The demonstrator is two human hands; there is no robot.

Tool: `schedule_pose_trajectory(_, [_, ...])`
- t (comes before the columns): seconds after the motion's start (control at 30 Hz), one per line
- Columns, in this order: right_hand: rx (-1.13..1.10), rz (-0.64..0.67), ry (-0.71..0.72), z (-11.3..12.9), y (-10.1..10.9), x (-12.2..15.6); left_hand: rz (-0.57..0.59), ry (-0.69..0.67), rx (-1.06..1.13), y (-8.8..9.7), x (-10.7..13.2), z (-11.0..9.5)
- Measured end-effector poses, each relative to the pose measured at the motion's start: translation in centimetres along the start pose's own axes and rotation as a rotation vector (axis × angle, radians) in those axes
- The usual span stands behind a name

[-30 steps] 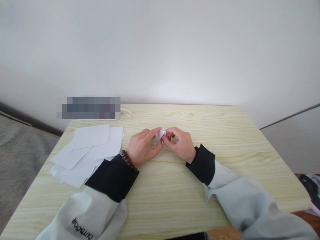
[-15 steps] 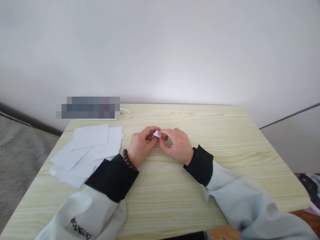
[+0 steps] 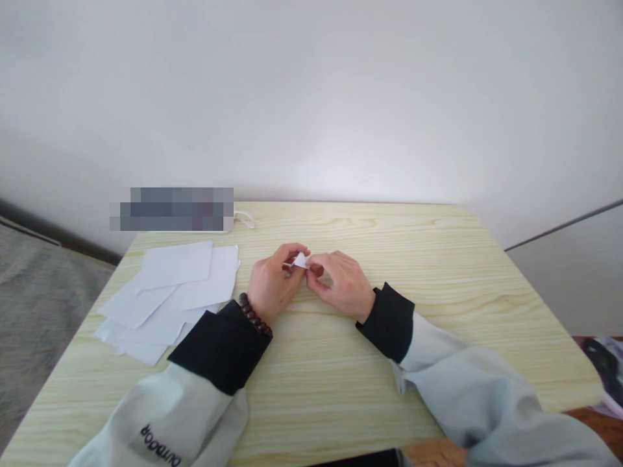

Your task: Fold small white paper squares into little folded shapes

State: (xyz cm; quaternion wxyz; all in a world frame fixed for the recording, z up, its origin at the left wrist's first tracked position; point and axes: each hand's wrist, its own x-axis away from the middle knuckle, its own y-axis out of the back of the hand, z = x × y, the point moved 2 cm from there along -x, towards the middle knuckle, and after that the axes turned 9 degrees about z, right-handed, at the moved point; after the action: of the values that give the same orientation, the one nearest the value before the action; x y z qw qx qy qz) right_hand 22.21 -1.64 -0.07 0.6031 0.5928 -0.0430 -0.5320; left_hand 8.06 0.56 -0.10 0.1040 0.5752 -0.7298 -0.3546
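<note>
A small folded piece of white paper (image 3: pixel 300 261) is pinched between my two hands above the middle of the table. My left hand (image 3: pixel 275 281), with a dark bead bracelet (image 3: pixel 253 316) at its wrist, grips the paper from the left between thumb and fingers. On the other side my right hand (image 3: pixel 342 284) has its thumb and fingertips closed on the paper's right edge. The fingers hide much of the paper, so its full shape cannot be made out.
Several loose white paper sheets (image 3: pixel 178 266) lie overlapping on the left of the wood-grain table (image 3: pixel 389 246). Behind them stands a blurred-out object (image 3: pixel 178 211) with a white loop (image 3: pixel 246 218) at its right end. A pale wall (image 3: pixel 311 97) rises at the back edge.
Both hands and the folded paper have shifted very slightly left. The right fingertips have moved down to the paper's lower right edge, uncovering more of its peak.
</note>
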Motion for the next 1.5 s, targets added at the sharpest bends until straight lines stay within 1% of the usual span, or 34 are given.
schedule_pose_trajectory(0.13, [-0.015, -0.005, -0.012, 0.0, -0.1, 0.1, -0.023, -0.013, -0.011, -0.1, 0.0, 0.2])
schedule_pose_trajectory(0.23, [-0.03, -0.023, -0.033, -0.1, -0.1, 0.2, -0.014, -0.006, 0.023, -0.3, 0.0, 0.4])
schedule_pose_trajectory(0.4, [-0.037, -0.02, -0.135, -0.4, 0.0, 0.2, 0.003, -0.066, 0.148, -0.2, 0.0, 0.0])
schedule_pose_trajectory(0.53, [-0.076, 0.025, -0.235, -0.7, 0.0, 0.3, 0.03, -0.125, 0.194, -0.1, 0.0, -0.4])
schedule_pose_trajectory(0.63, [-0.068, 0.032, -0.282, -1.0, 0.0, 0.4, 0.06, -0.147, 0.227, -0.2, 0.1, -0.6])
schedule_pose_trajectory(0.77, [-0.037, 0.028, -0.269, -1.1, -0.1, 0.4, 0.079, -0.175, 0.23, -0.2, 0.2, -0.7])
schedule_pose_trajectory(0.9, [-0.038, 0.012, -0.243, -1.1, -0.1, 0.4, 0.101, -0.179, 0.179, -0.2, 0.2, -0.8])
schedule_pose_trajectory(1.0, [-0.047, 0.001, -0.248, -1.1, -0.1, 0.4, 0.099, -0.183, 0.187, -0.2, 0.2, -0.7])
schedule_pose_trajectory(1.1, [-0.068, 0.014, -0.261, -1.1, 0.0, 0.4, 0.105, -0.148, 0.258, -0.2, 0.1, -0.5])
schedule_pose_trajectory(1.17, [-0.102, 0.002, -0.25, -1.2, 0.0, 0.4, 0.117, -0.082, 0.346, -0.3, 0.1, -0.2])
schedule_pose_trajectory(1.3, [-0.254, -0.038, -0.219, -1.4, 0.1, 0.5, 0.149, 0.042, 0.534, -0.4, -0.1, 0.3])
schedule_pose_trajectory(1.4, [-0.389, -0.018, -0.239, -1.6, 0.0, 0.5, 0.158, 0.076, 0.628, -0.5, -0.2, 0.5])
schedule_pose_trajectory(1.5, [-0.46, -0.014, -0.265, -1.7, 0.1, 0.5, 0.182, 0.133, 0.717, -0.5, -0.4, 0.6])
